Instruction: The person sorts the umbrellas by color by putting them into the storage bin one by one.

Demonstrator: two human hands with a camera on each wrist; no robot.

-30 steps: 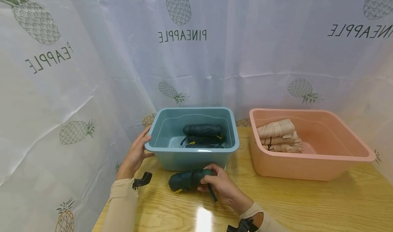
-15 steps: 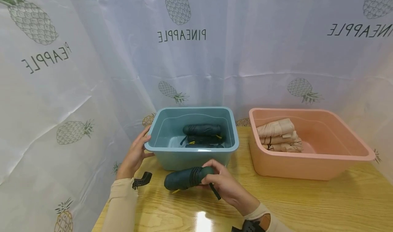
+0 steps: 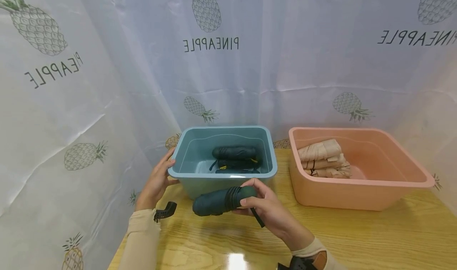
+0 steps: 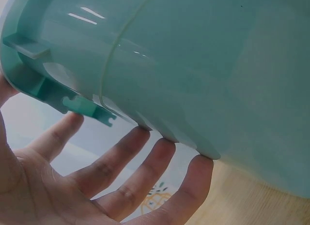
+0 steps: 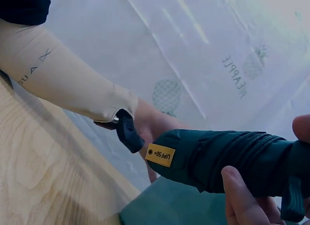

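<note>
My right hand [image 3: 269,208] holds a dark green folded umbrella [image 3: 214,201] by one end, above the table before the blue plastic bin [image 3: 180,177]. Its strap dangles beside my fingers. A yellow tag [image 5: 161,155] reading UPF50+ hangs at the far end in the right wrist view. At the bin's left side, my left hand [image 3: 155,184] grips the edge, thumb at the rim and fingertips against the outer wall [image 4: 193,75]. Several dark folded umbrellas [image 3: 235,152] lie side by side inside the bin, the nearest partly hidden by the front rim.
To the right stands a pink plastic bin [image 3: 360,193], with several beige folded umbrellas [image 3: 319,151] stacked at its left end. Both bins rest on a wooden table [image 3: 200,250]. A pineapple-print curtain [image 3: 246,71] hangs behind and along the left.
My right hand has lifted the umbrella off the table and shifted it slightly right and up, closer to the bin's front wall. The left hand has stayed on the bin.
</note>
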